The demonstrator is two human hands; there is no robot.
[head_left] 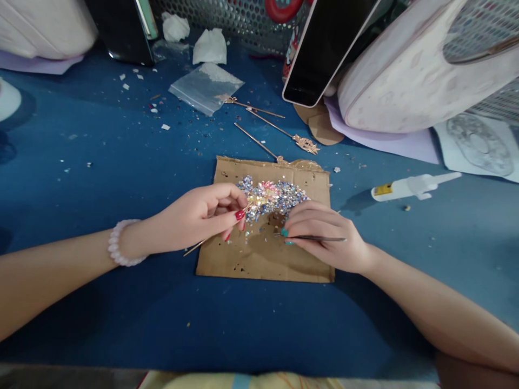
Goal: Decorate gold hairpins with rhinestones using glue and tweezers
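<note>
At the centre of the frame, the left hand (214,212) pinches a thin gold stick (194,247), best held steady, while the right hand (330,235), holding a slender tool (318,238), should move gently.

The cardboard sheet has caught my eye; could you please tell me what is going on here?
The person's left hand holds a gold-coloured pin beside small sparkly pieces spread on the cardboard sheet. The right hand grips a slim dark tool near them. More gold-coloured pins lie at or beyond the sheet's far edge.
</note>
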